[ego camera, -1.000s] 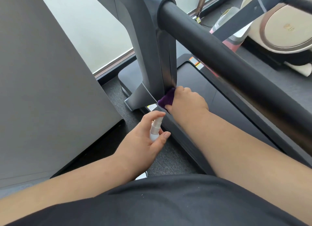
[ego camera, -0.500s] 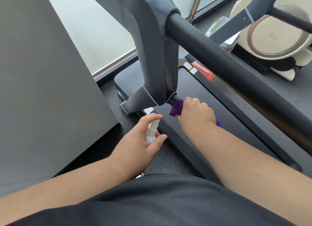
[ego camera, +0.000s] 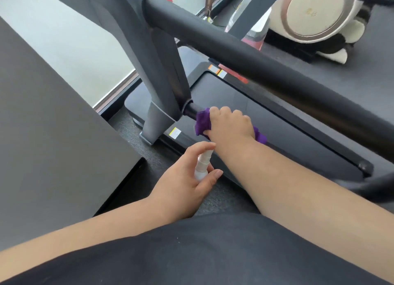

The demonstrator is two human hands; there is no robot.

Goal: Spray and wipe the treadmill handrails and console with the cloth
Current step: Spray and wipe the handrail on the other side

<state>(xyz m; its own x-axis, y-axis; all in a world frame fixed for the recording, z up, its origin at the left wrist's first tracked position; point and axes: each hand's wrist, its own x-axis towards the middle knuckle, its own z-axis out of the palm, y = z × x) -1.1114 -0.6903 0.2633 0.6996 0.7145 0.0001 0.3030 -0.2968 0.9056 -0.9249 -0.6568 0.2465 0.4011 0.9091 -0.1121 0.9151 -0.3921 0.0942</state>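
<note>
My right hand [ego camera: 229, 126] grips a purple cloth [ego camera: 203, 121] wrapped round a thin black lower bar [ego camera: 191, 109] that comes out of the treadmill's grey upright post [ego camera: 158, 78]. Part of the cloth shows behind my wrist. My left hand [ego camera: 187, 179] holds a small white spray bottle [ego camera: 202, 164] upright just below and left of the right forearm, forefinger over its top. The thick black padded handrail [ego camera: 245, 56] runs diagonally above both hands. The console is out of view.
The treadmill deck and belt [ego camera: 277, 118] lie under my right hand. A large dark grey panel [ego camera: 49, 118] stands close on the left. A cream and black machine [ego camera: 315, 14] sits at the upper right on dark carpet. A frosted window lies behind the post.
My right hand with the cloth has slid from the base of the upright post out along the thin lower bar, toward me. The left hand with the bottle has stayed nearly still.
</note>
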